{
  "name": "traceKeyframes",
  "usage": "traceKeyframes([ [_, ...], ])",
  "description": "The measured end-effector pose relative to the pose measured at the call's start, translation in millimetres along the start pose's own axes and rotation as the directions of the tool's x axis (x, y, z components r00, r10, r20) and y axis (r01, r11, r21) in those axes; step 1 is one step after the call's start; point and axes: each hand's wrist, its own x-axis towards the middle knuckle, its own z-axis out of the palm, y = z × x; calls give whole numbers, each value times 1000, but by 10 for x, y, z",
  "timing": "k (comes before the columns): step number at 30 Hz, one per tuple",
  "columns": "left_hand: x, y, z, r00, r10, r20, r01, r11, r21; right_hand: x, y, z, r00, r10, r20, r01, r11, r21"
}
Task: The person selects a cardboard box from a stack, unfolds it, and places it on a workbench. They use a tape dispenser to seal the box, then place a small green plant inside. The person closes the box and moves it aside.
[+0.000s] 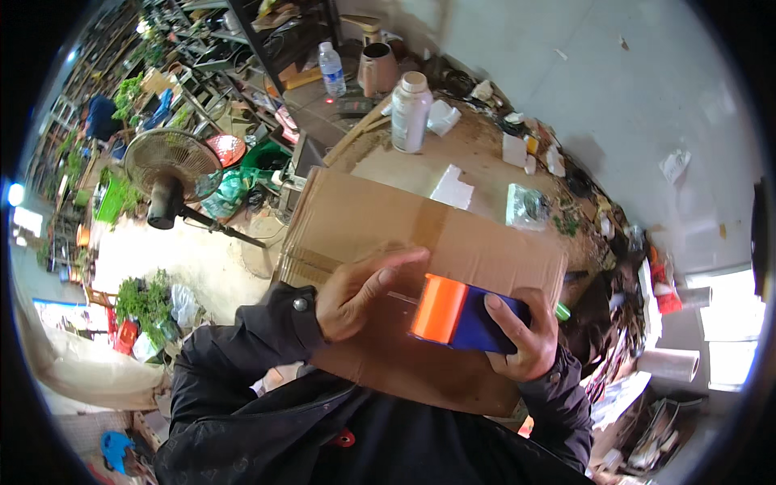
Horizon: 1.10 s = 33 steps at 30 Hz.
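A cardboard box (364, 212) lies close before me, with a strip of brown tape (429, 223) on its top. In my right hand (526, 339) is a dark blue object with a bright orange part (441, 309), perhaps a tape dispenser; I cannot tell for sure. The fingers and thumb grip its blue end (485, 321) above the box. My left hand (357, 294) is over the box's left half, its fingers pointing towards the orange part without holding anything. The fingertips are slightly blurred.
Beyond the box stand a white plastic bottle (411, 115), a clear water bottle (331, 70) and a brownish pitcher (377, 68). White foam pieces (453, 188) and a plastic-wrapped packet (526, 207) lie on the surface there. A pedestal fan (173, 167) stands at the left; clutter lines the wall.
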Motion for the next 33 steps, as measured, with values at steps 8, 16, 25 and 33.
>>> traceKeyframes([
  [8,-158,223,534,892,-447,-65,305,701,-645,-40,-66,-13,999,0,51,4,996,-88],
  [16,-310,111,157,874,-211,-437,244,970,19,231,-260,-88,974,-51,219,98,973,-211],
  [25,-998,-486,-1744,555,-212,-804,406,913,40,530,-177,-146,934,-44,355,99,985,-139],
  [33,-1290,-1108,-1742,588,-273,-761,314,945,-96,532,-168,-71,941,-109,320,160,978,-137],
])
